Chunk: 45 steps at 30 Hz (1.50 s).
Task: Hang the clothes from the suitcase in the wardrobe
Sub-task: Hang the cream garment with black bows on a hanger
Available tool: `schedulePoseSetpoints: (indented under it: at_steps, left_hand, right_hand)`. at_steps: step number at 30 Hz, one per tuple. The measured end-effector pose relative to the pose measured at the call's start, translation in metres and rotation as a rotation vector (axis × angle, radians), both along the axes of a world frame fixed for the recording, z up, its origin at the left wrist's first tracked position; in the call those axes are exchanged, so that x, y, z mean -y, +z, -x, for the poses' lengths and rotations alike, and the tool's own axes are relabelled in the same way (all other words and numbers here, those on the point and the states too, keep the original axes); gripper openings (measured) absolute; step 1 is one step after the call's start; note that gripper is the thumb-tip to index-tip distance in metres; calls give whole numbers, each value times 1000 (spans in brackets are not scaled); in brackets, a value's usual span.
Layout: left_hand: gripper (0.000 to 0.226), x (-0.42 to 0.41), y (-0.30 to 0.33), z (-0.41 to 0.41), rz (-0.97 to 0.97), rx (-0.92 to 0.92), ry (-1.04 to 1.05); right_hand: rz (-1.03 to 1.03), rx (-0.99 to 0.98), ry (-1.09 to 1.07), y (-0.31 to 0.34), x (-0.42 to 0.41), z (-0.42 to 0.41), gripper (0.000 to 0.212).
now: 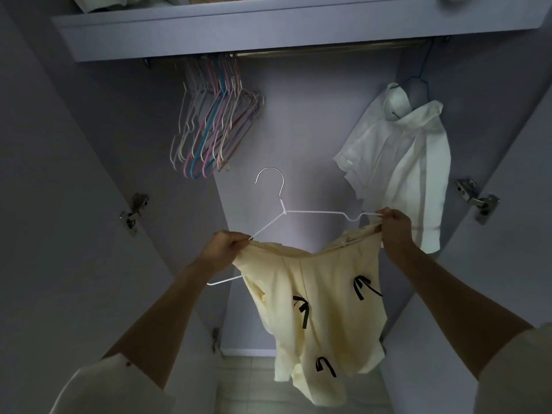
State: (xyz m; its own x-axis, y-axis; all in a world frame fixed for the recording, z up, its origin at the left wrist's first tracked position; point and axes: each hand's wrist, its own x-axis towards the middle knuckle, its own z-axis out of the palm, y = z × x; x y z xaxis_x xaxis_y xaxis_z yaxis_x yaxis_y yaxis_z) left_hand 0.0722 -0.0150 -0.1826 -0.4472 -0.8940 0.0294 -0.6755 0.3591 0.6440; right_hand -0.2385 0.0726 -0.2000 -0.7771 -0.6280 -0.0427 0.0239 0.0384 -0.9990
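Here my left hand (222, 245) pinches the top edge of a cream garment (316, 309) together with the left arm of a white wire hanger (313, 211), fingers curled round both. My right hand (394, 224) pinches the other end of that same edge, and the right tip of the hanger sits at its fingertips. The garment is stretched between the two hands, its top edge running left to right and sagging a little in the middle, while the rest hangs straight down toward the floor; small black bows dot the fabric. The hanger's long axis lies across, slightly higher on my right, and its hook points up and curls to the left. Part of its lower bar pokes out just below my left wrist.

Beyond the hands, the wardrobe (298, 115) stands open. A rail (328, 50) runs under the shelf (209, 31) above. A bunch of coloured bare hangers (215, 130) hangs at the rail's left end, well apart from a white shirt (397, 162) that hangs on a blue hanger at the right end. Between those two the rail is bare, straight above the hook. The white shirt's hem hangs just behind my right hand.
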Motion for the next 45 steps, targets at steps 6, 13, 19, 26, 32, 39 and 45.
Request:
schedulePoseSetpoints:
  at_steps: [6,13,19,26,32,39,45]
  left_hand:
    - [21,3,11,17,-41,-287,147]
    - [26,-7,4,39,108,-285,24]
    - [25,-3,8,33,325,-194,77]
    - [24,5,17,22,458,-86,110]
    - [19,12,11,16,494,-65,106]
    - [30,5,-1,19,475,-64,18]
    - [22,4,3,28,444,-212,67]
  right_hand:
    - [4,-119,46,3,2,-6,41]
    - [102,139,62,7,12,-17,35]
    - [167,431,43,7,0,-4,30]
    - [-64,114,83,-2,-4,-1,28]
    - [-99,-5,103,-4,-1,-5,28]
    - [57,199,244,28,9,-28,22]
    - [15,-8,423,36,15,-41,21]
